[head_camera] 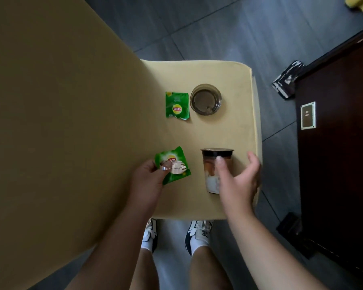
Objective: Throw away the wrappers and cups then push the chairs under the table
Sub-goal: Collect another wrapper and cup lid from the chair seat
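Your left hand pinches the torn green foil tea wrapper at the near part of the pale yellow table. Your right hand is spread open around the clear plastic cup with the dark lid, thumb against its side, fingers not closed on it. A second green tea wrapper lies flat farther away, just beside a lidded clear cup.

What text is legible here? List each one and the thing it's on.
"Lipton": far green wrapper, logo sideways.
"...ton", partly hidden: near green wrapper, pinched by the left hand.
Small print on both wrappers: too blurred to read.
Wall plate: marks unreadable.
Cups: no text seen.
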